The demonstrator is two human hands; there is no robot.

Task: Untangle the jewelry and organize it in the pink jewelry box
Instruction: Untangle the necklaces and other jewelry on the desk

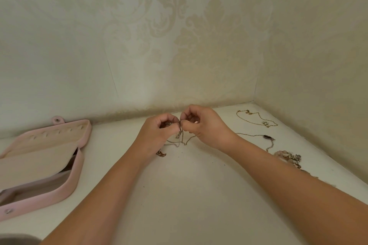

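Pinching chain (180, 135) between fingers (175, 125)

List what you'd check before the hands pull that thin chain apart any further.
1. Both hands, left hand and right hand, pinch the thin silver tangled chain: ok.
2. Knot visible: cannot tell, fingers hide it.
3. Chain slack on the white tabletop: ok.
4. Pink velvet jewelry box open: ok.
5. Gold necklace lying apart from the tangle: ok.
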